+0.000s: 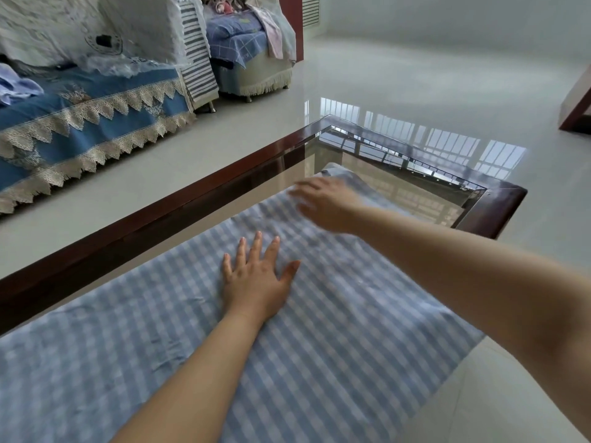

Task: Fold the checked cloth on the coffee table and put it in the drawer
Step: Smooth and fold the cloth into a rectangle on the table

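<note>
A blue and white checked cloth (335, 330) lies spread flat over the glass coffee table (160, 215), which has a dark red wooden frame. My left hand (256, 279) rests palm down on the middle of the cloth, fingers spread. My right hand (326, 203) is farther out over the cloth's far end, blurred, fingers extended and flat, holding nothing. The cloth's right edge hangs past the table's near side. No drawer is in view.
A sofa with a blue cover and lace trim (80, 129) stands to the left across a strip of glossy tiled floor (415, 84). An armchair with blue bedding (249, 49) is behind it. A dark wooden piece of furniture (579, 107) sits at the right edge.
</note>
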A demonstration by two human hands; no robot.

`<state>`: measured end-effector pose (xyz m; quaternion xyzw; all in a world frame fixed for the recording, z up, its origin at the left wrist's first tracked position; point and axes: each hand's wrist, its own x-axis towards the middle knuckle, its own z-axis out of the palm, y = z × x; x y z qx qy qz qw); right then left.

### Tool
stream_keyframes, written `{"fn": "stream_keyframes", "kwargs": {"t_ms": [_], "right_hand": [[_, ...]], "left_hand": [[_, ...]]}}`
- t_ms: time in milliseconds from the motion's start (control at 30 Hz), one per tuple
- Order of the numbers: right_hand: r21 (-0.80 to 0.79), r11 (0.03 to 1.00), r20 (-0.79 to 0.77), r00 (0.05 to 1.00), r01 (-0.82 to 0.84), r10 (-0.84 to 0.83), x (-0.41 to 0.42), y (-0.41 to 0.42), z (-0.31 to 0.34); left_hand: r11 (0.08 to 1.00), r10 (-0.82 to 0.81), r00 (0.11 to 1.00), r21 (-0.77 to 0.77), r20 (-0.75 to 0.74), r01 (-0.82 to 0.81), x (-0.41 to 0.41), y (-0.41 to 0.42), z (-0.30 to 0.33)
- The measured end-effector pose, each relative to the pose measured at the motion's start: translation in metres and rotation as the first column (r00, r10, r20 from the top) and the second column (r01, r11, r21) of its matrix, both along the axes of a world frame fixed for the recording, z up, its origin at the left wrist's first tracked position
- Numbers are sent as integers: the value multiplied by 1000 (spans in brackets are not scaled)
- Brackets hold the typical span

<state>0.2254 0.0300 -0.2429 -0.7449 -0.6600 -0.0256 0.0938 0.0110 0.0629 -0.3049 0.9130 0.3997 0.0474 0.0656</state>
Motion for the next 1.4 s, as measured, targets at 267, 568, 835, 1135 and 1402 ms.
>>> {"fn": "stream_keyframes", "kwargs": {"t_ms": [267,568,835,1135,1402], "right_hand": [[-385,829,-140,862,405,-487,51,26,-16],[-151,663,-600,465,733,-651,67,59,-7],[102,656,-532,598,748,-600,70,43,10],[-126,730,-790,377,672,-484,82,29,34],[-44,728,-643,538,684,-545,68,41,13]], "left_hand": [[1000,5,1000,21,2,-5,0,-2,2],[1000,9,999,21,34,-10,1,-1,-2],[1000,8,999,3,31,-8,-1,-2,1],[1000,19,998,5,53,-19,0,-2,-1],[1000,24,998,-2,50,-24,0,-1,-2]]}}
